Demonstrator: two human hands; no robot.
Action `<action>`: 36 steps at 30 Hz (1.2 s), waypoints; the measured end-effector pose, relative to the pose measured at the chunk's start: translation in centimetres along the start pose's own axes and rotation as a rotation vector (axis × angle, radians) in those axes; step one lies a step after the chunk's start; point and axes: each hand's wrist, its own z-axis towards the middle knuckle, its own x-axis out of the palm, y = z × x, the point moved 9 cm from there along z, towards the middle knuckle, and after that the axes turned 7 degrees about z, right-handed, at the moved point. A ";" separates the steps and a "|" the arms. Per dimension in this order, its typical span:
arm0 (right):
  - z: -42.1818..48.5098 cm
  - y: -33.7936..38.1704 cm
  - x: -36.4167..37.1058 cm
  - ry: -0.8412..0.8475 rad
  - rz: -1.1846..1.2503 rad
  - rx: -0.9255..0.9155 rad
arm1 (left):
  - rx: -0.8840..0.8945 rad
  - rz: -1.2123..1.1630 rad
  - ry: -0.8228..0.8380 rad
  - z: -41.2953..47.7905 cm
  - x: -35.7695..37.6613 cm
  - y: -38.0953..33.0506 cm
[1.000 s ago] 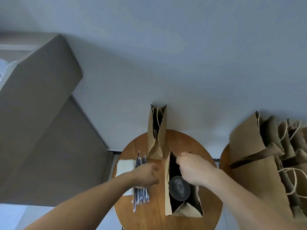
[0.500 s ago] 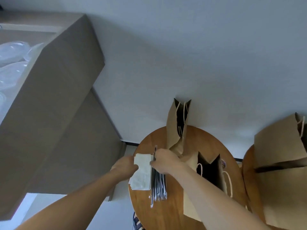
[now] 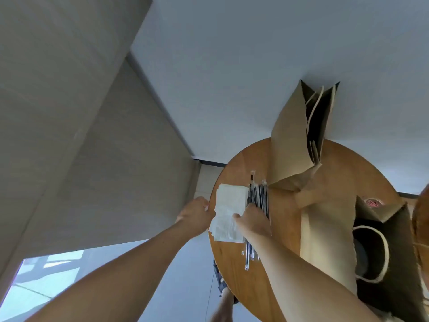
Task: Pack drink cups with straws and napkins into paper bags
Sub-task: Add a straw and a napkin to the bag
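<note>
- A round wooden surface (image 3: pixel 234 270) is sitting lower right, against a pale wall, beige panelling filling the left.
- Napkins (image 3: pixel 228 211) and wrapped straws (image 3: pixel 257 196) are lying side by side on it.
- Two paper bags (image 3: pixel 325 228) are standing open.
- The right hand (image 3: pixel 254 219) is pressing on napkins and straws, its grip hidden; the left hand (image 3: pixel 196 213) is curling at the napkins' edge.

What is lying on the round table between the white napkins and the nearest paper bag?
A bundle of wrapped straws lies between the napkins and the near paper bag in the head view. The right hand rests partly on both.

Round wooden table (image 3: pixel 234 270), plain grey wall (image 3: pixel 232 54), beige cabinet (image 3: pixel 69 112) left
</note>
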 end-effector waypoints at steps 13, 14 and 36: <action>0.7 -0.8 -0.2 -0.122 -0.068 -0.063 | -0.006 -0.068 0.054 1.2 2.3 0.5; 0.8 -0.8 -0.3 -0.121 -0.064 -0.070 | -0.007 -0.068 0.053 1.1 2.3 0.4; 1.4 -0.9 -0.2 -0.159 0.383 -0.059 | -0.011 -0.123 0.047 1.1 2.2 0.6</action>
